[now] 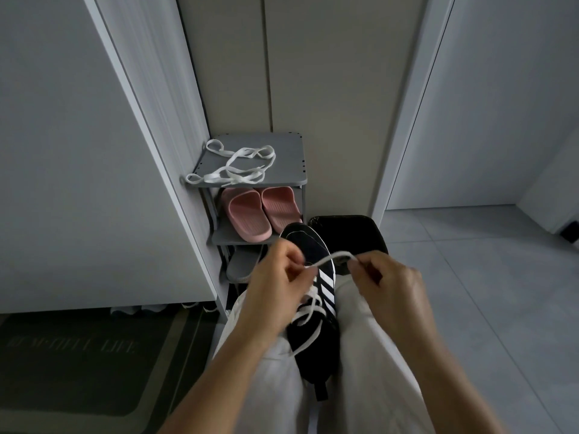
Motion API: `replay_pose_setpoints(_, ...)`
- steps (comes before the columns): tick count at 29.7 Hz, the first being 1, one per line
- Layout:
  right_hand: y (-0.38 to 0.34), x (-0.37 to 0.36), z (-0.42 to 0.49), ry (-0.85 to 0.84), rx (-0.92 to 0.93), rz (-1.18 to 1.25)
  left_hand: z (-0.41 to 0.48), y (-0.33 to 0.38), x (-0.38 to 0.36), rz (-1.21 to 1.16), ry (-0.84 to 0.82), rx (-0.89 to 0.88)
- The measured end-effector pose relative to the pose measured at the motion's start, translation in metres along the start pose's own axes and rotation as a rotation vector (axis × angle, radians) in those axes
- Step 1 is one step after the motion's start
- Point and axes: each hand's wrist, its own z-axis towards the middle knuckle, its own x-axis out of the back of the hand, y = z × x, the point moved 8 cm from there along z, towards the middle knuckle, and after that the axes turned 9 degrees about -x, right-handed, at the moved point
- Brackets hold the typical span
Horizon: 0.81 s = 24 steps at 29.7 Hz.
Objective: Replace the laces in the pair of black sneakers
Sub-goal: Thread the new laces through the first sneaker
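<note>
A: And the sneaker (pixel 313 352)?
B: On the lap, between the thighs, toe pointing away, partly threaded in white.
A: Hands?
B: Curled fingers of the left hand (pixel 275 283) pinching the lace (pixel 332 256) over the stripes; right hand (pixel 388 280) pinching the same lace just right of the toe, a slack arc between.
A: Anything else?
B: Spare laces (pixel 219 176) loose atop the rack (pixel 282 158); pink slippers (pixel 250 214) one shelf down.

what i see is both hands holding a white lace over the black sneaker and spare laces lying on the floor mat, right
No: the head view shows the spare laces lying on top of the shoe rack, not the floor mat.
</note>
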Motion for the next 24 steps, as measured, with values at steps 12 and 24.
replay_pose_setpoints(12,0.023,0.008,0.033,-0.202,-0.353,0.494,-0.015,-0.019,-0.026,-0.565,-0.142,0.252)
replay_pose_setpoints(24,0.006,-0.003,0.019,-0.328,-0.44,0.974,0.008,0.018,-0.07,-0.616,-0.395,0.104)
